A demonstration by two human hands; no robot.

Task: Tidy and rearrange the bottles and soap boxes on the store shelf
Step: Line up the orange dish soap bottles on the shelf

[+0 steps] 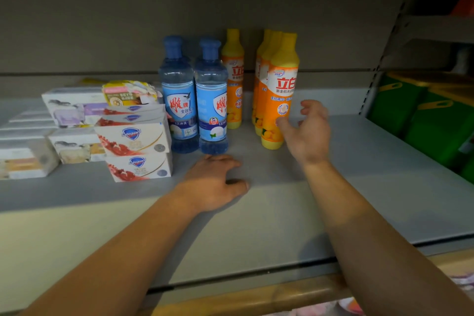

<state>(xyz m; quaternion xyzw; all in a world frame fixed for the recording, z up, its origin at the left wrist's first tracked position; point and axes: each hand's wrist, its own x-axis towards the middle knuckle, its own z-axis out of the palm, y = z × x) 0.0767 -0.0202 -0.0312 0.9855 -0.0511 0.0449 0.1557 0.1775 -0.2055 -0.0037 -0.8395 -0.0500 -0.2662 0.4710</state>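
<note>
Two blue bottles (195, 95) upright side by side at shelf (359, 161) centre, four orange bottles (259, 84) upright just right of them, white soap boxes (133, 141) stacked at left, some tilted.

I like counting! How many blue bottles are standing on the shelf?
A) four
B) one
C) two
C: two blue bottles stand side by side on the shelf, between the soap boxes and the orange bottles.
</note>
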